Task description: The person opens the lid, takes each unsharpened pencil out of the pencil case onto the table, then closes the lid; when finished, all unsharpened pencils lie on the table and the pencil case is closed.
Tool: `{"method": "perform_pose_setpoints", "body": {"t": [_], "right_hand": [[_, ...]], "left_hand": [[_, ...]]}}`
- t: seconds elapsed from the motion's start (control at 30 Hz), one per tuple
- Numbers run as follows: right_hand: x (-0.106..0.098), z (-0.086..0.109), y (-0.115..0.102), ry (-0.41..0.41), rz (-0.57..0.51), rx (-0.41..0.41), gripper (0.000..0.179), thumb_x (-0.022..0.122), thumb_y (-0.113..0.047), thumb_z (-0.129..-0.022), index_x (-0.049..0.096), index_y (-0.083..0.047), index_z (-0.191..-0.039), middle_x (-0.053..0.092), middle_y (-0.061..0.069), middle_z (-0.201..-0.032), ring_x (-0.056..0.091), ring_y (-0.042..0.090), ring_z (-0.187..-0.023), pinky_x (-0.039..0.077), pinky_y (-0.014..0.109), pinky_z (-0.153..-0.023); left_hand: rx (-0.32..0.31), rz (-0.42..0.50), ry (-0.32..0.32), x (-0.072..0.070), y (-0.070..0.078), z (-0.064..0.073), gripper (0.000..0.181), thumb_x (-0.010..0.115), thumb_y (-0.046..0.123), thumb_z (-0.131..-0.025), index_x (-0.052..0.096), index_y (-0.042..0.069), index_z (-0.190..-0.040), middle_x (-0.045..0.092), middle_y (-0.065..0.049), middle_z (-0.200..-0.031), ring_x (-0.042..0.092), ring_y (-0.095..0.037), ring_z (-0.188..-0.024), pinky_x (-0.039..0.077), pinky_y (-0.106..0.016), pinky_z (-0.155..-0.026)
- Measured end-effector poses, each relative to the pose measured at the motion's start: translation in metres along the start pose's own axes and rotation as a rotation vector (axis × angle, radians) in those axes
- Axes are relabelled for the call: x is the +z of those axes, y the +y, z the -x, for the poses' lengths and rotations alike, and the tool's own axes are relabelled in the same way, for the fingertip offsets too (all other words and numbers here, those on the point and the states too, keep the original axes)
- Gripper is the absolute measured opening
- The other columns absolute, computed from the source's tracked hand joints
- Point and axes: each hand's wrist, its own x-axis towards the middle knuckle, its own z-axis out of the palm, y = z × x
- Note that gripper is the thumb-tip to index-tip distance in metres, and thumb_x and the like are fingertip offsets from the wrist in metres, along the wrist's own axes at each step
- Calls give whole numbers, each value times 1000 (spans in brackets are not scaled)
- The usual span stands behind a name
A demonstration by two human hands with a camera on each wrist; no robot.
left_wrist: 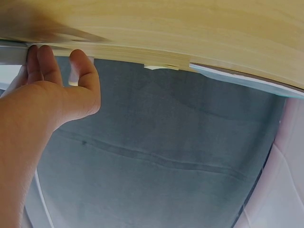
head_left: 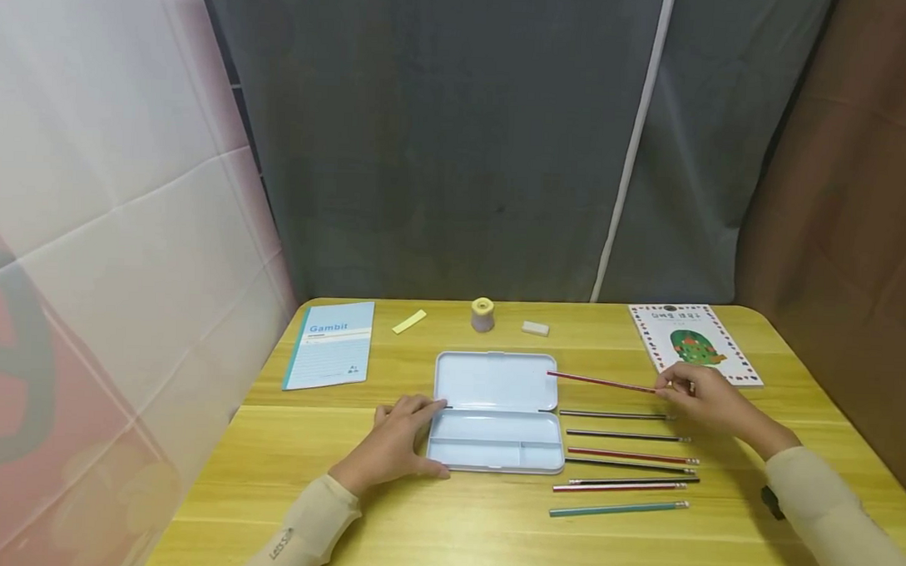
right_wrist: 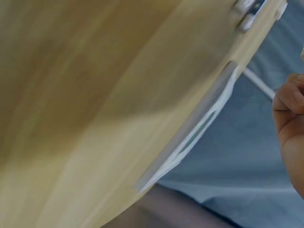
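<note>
On the table lies an open white pencil case (head_left: 496, 383), its lid folded back and its lower half divided into compartments. My left hand (head_left: 397, 441) rests against the case's left side, fingers by the hinge and thumb at the front corner; in the left wrist view its fingers touch the case edge (left_wrist: 13, 53). My right hand (head_left: 707, 398) pinches the end of a red pencil (head_left: 603, 381), which points left with its tip over the lid's right edge. Below it, several pencils lie in a rough column, among them a green pencil (head_left: 617, 509) nearest me.
A blue notebook (head_left: 333, 345) lies at the back left. Along the back are a yellow strip (head_left: 409, 321), a yellow-topped pencil sharpener (head_left: 483, 315) and a white eraser (head_left: 535, 328). A white picture booklet (head_left: 691, 333) lies behind my right hand. Dark cloth hangs beyond the table.
</note>
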Motion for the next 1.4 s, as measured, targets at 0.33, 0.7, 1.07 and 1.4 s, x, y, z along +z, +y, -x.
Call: {"method": "perform_pose_setpoints", "body": {"t": [0.33,0.7,1.07,1.4], "right_hand": [[-4,12,19,-1,23,83,6,78,-3,-94,75,-7,-91,52,-9,-75,43,-4,-71,38,22,-62],[2,7,16,-102,-15,124,6,76,-8,-98,75,-8,-92,52,-7,-74,44,-2,-70,39,23,-62],[13,-2,21,-190,-2,158,6,77,-16,-99,78,-15,-93,66,-9,-80,49,-3,-70,45,23,-65],[17,-7,16,-185,26,198,4,81,-17,-95,80,-14,-92,66,-8,-77,49,0,-69,44,24,-65]], "left_hand": [[1,-16,7,1,0,0,106,99,48,-69,54,7,-157,62,-9,-142,52,-30,-137,29,-49,-99],[15,-15,17,3,-1,0,106,99,49,-69,54,7,-156,62,-10,-143,52,-30,-138,29,-51,-99],[21,-12,15,5,-3,1,106,99,47,-70,53,7,-157,61,-10,-143,52,-30,-137,29,-50,-99],[21,-16,20,3,-3,1,106,99,48,-70,53,7,-156,62,-11,-143,52,-31,-137,29,-51,-100]]}}
